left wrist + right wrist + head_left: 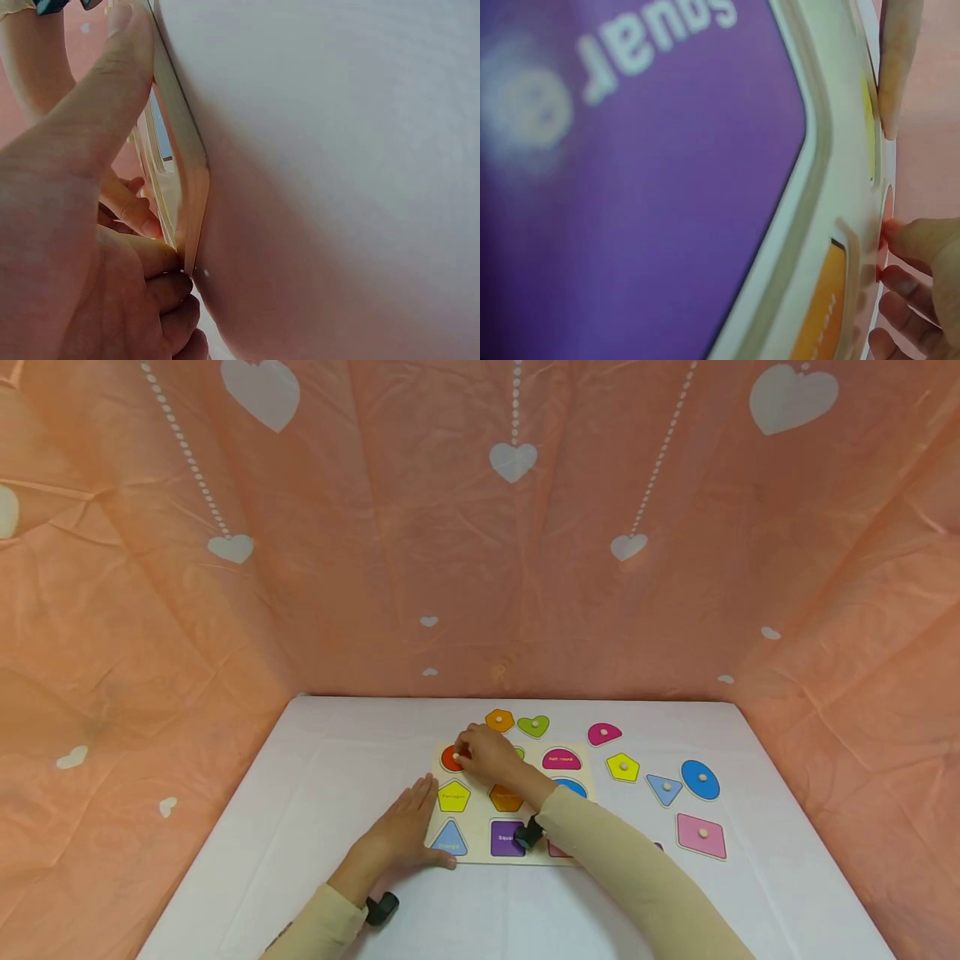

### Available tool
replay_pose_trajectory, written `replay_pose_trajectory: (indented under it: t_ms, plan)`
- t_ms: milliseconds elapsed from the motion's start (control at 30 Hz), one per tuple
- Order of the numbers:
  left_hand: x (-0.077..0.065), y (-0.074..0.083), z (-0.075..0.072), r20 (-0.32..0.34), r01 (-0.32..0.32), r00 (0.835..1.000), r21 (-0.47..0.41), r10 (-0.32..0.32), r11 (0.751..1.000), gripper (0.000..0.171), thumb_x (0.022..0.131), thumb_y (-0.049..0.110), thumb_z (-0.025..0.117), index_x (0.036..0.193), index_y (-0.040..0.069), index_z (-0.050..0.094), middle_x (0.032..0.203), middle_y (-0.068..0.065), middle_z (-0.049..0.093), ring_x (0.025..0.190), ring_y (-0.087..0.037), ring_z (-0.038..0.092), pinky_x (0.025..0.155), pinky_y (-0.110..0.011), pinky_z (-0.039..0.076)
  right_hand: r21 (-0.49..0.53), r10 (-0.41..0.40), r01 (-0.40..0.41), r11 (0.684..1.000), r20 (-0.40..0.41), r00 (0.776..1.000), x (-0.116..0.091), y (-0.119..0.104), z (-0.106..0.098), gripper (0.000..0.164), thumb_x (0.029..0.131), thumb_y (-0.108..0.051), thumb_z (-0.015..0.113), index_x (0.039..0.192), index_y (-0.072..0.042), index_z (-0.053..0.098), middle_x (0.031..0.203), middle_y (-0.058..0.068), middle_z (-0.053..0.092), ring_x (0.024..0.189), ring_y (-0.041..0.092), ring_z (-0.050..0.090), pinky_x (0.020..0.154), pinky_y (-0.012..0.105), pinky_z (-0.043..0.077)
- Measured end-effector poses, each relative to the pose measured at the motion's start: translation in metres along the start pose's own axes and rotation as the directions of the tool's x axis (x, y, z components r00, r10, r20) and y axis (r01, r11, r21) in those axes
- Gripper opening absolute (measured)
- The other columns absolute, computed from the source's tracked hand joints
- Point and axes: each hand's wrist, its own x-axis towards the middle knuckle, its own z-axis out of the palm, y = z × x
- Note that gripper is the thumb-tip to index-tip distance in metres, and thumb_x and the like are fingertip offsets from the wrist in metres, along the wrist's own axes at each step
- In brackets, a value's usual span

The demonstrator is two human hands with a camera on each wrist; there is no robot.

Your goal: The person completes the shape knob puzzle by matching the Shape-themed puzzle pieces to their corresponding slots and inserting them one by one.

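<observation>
My right hand [491, 755] reaches over a wooden shape puzzle board [477, 839], its thumb and fingertips pinching the knob of a red round puzzle piece [447, 760]. That piece lies at the board's far left corner. Along the board's left side rests my left hand [405, 828], fingers stretched out and thumb at the near corner. The left wrist view shows this thumb [112, 82] and the curving wooden edge [193, 180]. In the right wrist view, a purple square recess [690, 172] fills the foreground, with the right fingertips [900, 238] at the red piece beyond.
Knobbed pieces lie loose on the white table [337, 752]: an orange hexagon [495, 724] and green heart [529, 730] behind the board. To the right are a magenta half round [597, 738], yellow pentagon [618, 762], blue triangle [662, 782], blue oval [695, 772] and pink rectangle [693, 845].
</observation>
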Motion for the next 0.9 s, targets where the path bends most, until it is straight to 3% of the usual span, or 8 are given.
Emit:
replay_pose_trajectory:
  t_ms: [900]
  plan:
    - [-0.0015,0.0019,-0.0016,-0.006,-0.001,1.000,-0.010,0.001,1.000,0.134,0.074,0.062,0.093,0.165,-0.010,0.025,0.175,-0.026,0.024,0.164,-0.037,0.023,0.134,-0.050,0.022,0.029,0.009,-0.009,1.000,-0.009,1.000,-0.0034,-0.0023,-0.0018,0.016,0.102,-0.025,0.077,0.112,-0.013,0.079,0.108,0.002,0.069,0.100,0.019,0.064,0.100,0.034,0.059]
